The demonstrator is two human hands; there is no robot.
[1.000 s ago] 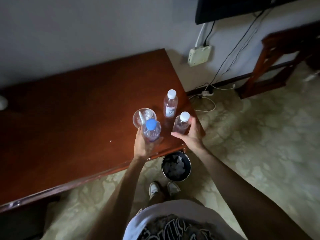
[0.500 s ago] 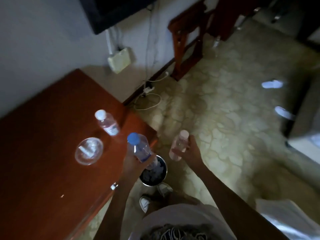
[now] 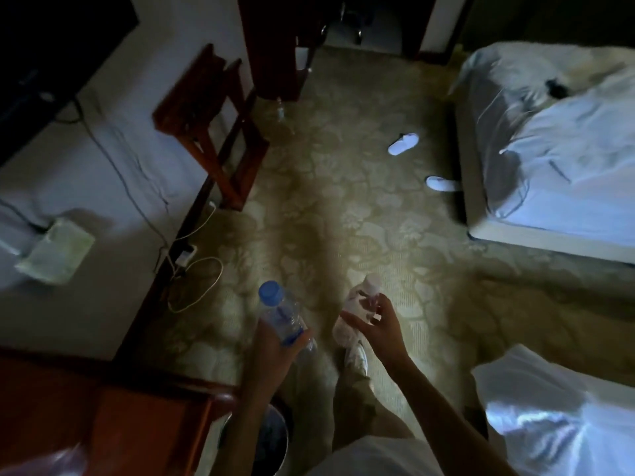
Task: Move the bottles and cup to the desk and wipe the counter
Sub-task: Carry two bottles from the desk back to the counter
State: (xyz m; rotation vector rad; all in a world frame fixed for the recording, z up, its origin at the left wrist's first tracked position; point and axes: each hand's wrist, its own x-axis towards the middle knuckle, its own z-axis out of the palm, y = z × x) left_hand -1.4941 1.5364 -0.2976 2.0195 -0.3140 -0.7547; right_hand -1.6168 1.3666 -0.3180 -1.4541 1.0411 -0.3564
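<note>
My left hand (image 3: 275,341) grips a clear blue-capped bottle (image 3: 280,309), held upright over the carpet. My right hand (image 3: 379,329) holds a smaller white-capped bottle (image 3: 357,304) tilted away from me, a little to the right of the first. The reddish wooden counter (image 3: 103,413) shows only its corner at the bottom left. The third bottle and the cup are out of view.
A waste bin (image 3: 271,438) stands by the counter corner below my left arm. A wooden luggage rack (image 3: 213,121) stands against the left wall, with cables (image 3: 196,280) on the floor. Two beds (image 3: 563,139) line the right side. White slippers (image 3: 403,144) lie on the carpet.
The view has swung right, away from the counter toward the room. Both hands have carried their bottles off the counter and out over the carpet; the cup and third bottle have left the view.
</note>
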